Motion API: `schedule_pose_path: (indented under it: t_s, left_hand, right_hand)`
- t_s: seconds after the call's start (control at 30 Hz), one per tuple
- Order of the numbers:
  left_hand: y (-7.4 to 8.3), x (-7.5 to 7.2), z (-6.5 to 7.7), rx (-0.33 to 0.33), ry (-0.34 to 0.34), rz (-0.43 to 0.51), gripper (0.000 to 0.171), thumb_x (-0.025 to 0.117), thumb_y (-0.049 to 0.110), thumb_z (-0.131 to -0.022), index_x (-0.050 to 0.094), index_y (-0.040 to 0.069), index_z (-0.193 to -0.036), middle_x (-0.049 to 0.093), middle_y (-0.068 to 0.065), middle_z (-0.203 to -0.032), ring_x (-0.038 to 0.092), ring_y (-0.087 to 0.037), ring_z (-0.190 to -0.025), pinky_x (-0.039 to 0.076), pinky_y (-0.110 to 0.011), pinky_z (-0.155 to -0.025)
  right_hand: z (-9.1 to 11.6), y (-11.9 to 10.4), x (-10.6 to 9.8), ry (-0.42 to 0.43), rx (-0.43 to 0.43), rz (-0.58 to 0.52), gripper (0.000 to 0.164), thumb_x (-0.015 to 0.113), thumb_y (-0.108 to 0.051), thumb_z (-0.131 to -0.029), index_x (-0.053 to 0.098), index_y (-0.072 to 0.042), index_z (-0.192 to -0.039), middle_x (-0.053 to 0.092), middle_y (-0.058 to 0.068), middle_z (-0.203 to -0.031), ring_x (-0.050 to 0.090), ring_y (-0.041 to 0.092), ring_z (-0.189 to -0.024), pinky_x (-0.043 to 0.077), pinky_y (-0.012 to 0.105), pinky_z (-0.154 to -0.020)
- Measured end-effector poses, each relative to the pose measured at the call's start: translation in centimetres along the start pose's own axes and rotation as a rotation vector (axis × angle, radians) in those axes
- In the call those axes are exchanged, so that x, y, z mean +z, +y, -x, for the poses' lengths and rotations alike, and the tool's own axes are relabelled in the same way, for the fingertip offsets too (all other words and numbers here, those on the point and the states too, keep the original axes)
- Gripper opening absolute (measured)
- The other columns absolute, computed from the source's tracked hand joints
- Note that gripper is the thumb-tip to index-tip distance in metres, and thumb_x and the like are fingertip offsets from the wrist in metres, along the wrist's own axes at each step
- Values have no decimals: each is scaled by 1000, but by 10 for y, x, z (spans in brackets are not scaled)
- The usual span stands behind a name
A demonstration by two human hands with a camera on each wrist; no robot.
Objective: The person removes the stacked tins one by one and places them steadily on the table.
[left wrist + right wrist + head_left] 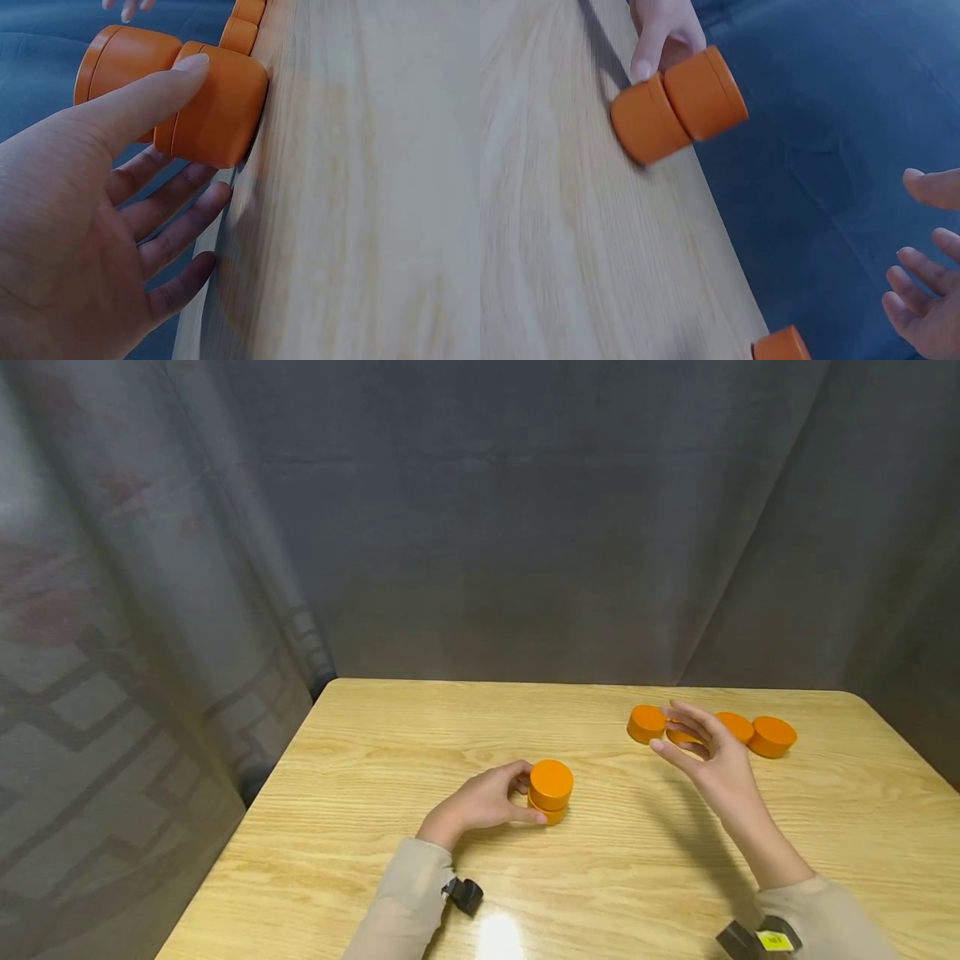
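Two round orange lidded tins stand stacked near the middle of the table. The upper tin (pixel 551 783) sits on the lower tin (pixel 221 105). My left hand (pixel 486 797) holds the lower one, its thumb on the near side and some fingers behind, where the tin hides their tips. In the left wrist view its other fingers are loosely spread. My right hand (pixel 720 768) is raised in front of a row of more orange tins, fingers apart and nothing in its grasp. It partly covers a tin (pixel 681 735) in that row.
At the back right stand the row's leftmost tin (pixel 647 724), another tin (pixel 735 727) and the rightmost tin (pixel 772 737). The wooden table (pixel 420 718) ends at a dark grey curtain (pixel 487 527). A patterned curtain (pixel 112 693) hangs along the left.
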State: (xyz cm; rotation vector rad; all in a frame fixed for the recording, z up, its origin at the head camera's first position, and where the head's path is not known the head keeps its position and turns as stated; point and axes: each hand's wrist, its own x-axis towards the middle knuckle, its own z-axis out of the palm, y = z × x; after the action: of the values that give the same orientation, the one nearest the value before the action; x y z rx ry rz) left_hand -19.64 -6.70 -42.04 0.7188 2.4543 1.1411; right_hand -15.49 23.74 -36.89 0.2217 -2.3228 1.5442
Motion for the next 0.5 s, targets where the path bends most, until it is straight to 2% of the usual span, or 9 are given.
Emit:
schedule_pose_path:
  t_s: [0.37, 0.5]
  left_hand:
    - [0, 0, -1, -6, 1, 4, 55, 83, 35, -81, 58, 21, -128, 61, 14, -109, 57, -6, -103, 45, -34, -98]
    - [2, 0, -1, -4, 0, 7, 55, 83, 35, -82, 58, 22, -129, 61, 14, -110, 57, -6, -104, 45, -34, -98]
  right_hand:
    - [1, -13, 21, -58, 7, -46, 58, 73, -11, -91, 48, -5, -142, 58, -15, -126, 52, 5, -114, 42, 14, -90]
    - [2, -15, 29, -79, -15, -55, 57, 73, -8, -90, 48, -3, -141, 59, -1, -131, 53, 6, -114, 42, 15, -90]
